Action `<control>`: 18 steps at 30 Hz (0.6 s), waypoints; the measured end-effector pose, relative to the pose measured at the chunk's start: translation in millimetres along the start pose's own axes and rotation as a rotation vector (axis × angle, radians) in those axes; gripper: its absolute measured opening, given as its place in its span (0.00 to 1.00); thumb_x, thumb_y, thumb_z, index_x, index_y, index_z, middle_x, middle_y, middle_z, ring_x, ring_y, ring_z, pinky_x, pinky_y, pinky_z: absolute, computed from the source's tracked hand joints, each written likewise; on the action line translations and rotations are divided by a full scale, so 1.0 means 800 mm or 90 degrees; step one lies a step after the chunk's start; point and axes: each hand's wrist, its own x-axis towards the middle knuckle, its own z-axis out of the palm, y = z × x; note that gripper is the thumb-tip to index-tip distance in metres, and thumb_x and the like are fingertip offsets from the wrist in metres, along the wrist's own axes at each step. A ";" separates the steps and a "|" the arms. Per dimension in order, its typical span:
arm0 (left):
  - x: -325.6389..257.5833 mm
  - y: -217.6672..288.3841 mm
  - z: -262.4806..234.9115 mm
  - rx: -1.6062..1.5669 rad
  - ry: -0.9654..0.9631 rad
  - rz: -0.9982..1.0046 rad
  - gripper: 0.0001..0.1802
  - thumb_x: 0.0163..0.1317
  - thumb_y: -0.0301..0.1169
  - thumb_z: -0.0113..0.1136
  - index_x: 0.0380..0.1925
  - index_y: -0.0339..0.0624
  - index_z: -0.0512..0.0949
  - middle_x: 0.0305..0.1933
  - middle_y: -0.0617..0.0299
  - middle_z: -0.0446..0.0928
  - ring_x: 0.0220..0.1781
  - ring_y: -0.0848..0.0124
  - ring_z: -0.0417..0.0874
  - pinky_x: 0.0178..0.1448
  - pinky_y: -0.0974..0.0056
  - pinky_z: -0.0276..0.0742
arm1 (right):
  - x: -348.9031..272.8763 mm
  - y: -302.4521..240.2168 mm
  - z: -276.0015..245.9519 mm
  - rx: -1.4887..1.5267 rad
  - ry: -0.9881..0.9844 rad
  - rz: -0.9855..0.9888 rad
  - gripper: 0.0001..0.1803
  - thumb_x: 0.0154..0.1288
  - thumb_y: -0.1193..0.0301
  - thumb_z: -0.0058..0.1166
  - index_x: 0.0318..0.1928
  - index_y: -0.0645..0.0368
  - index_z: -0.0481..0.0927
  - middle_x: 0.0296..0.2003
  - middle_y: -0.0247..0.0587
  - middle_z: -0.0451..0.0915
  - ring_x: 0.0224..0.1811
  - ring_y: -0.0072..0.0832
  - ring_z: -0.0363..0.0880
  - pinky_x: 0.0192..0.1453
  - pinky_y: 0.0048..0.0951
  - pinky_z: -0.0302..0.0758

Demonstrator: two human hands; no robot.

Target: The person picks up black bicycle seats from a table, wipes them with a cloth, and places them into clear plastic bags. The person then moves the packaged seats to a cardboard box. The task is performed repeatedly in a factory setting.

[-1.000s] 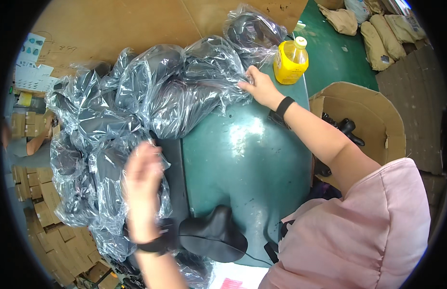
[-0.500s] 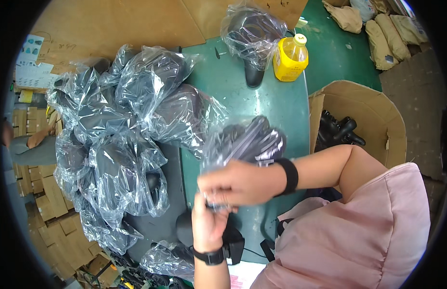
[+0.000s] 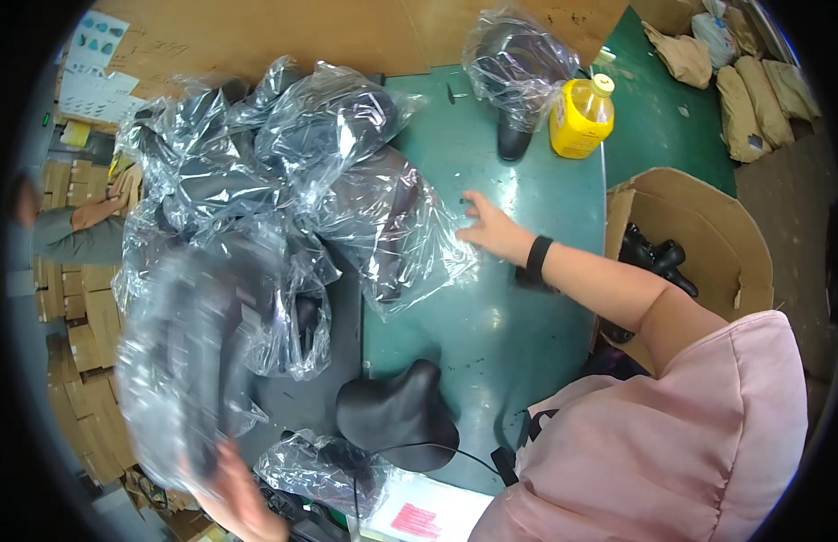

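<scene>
My left hand is low at the left and grips a black saddle in a clear plastic bag, which is blurred by motion and held over the left side of the pile. My right hand stretches across the green table, fingers spread and holding nothing. Its fingertips are at the edge of another bagged saddle. A pile of bagged saddles fills the table's left half. An unbagged black saddle lies near me.
A yellow bottle stands at the far edge beside one more bagged saddle. An open cardboard box with black parts sits to the right. Another person's hand rests at the far left among stacked cartons.
Both hands held a bagged saddle in front of me half a second ago. My left hand has swung it left to the pile; my right hand let go and reached forward.
</scene>
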 end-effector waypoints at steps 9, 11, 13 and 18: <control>0.282 0.037 -0.039 0.357 0.082 0.275 0.41 0.60 0.13 0.49 0.71 0.36 0.43 0.66 0.35 0.59 0.66 0.54 0.68 0.68 0.58 0.71 | -0.016 -0.025 0.095 0.273 -0.267 0.105 0.08 0.65 0.74 0.53 0.44 0.61 0.76 0.21 0.28 0.71 0.18 0.15 0.66 0.22 0.19 0.62; 0.220 -0.059 0.031 0.612 -0.059 0.176 0.42 0.56 0.22 0.58 0.71 0.42 0.53 0.68 0.41 0.60 0.59 0.65 0.72 0.59 0.64 0.75 | -0.034 -0.069 0.072 0.280 -0.340 0.075 0.04 0.66 0.74 0.52 0.40 0.59 0.78 0.21 0.26 0.71 0.18 0.13 0.64 0.21 0.18 0.61; 0.166 -0.127 0.017 0.847 -0.246 0.150 0.48 0.48 0.24 0.64 0.71 0.45 0.53 0.72 0.49 0.54 0.58 0.63 0.73 0.53 0.59 0.77 | -0.049 -0.098 0.060 0.308 -0.469 0.035 0.03 0.67 0.74 0.52 0.40 0.58 0.77 0.23 0.25 0.72 0.21 0.12 0.66 0.24 0.17 0.62; 0.071 -0.240 -0.003 1.052 -0.304 0.189 0.50 0.44 0.25 0.71 0.68 0.37 0.55 0.71 0.43 0.57 0.69 0.50 0.63 0.68 0.57 0.64 | -0.097 -0.177 0.079 0.417 -0.634 -0.004 0.06 0.70 0.70 0.48 0.43 0.58 0.73 0.26 0.28 0.75 0.23 0.13 0.71 0.25 0.16 0.66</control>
